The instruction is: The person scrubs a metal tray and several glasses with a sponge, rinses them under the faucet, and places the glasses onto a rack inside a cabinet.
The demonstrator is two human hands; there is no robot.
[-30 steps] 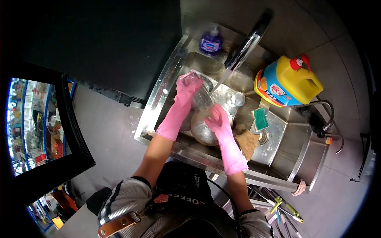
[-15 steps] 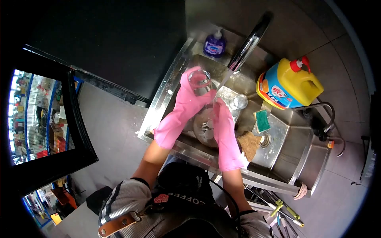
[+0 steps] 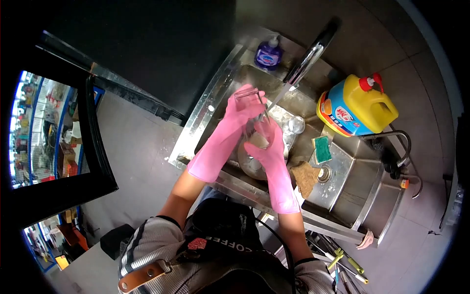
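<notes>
Both my hands wear long pink rubber gloves and hold a clear glass (image 3: pixel 248 96) over the left basin of a steel sink (image 3: pixel 187 142). My left hand (image 3: pixel 240 110) is wrapped round the glass near its rim. Lower down, my right hand (image 3: pixel 270 144) is curled round the glass's other end. A thin stream of water (image 3: pixel 279 99) runs from the chrome faucet (image 3: pixel 309 59) close beside the glass. Another clear glass (image 3: pixel 295 125) stands in the sink to the right. Partly hidden under my hands is a round vessel (image 3: pixel 247 164) with small things in it.
A green scouring sponge (image 3: pixel 322 149) and a brown cloth (image 3: pixel 305 179) lie near the drain of the right basin. A large yellow detergent jug (image 3: pixel 367 108) stands behind, and a purple soap bottle (image 3: pixel 268 55) at the back left. Long-handled tools (image 3: pixel 345 262) lean below the sink.
The glass has tipped, so its opening shows more from the side. My right hand has moved up and turned, its fingers now curled round the glass's lower end.
</notes>
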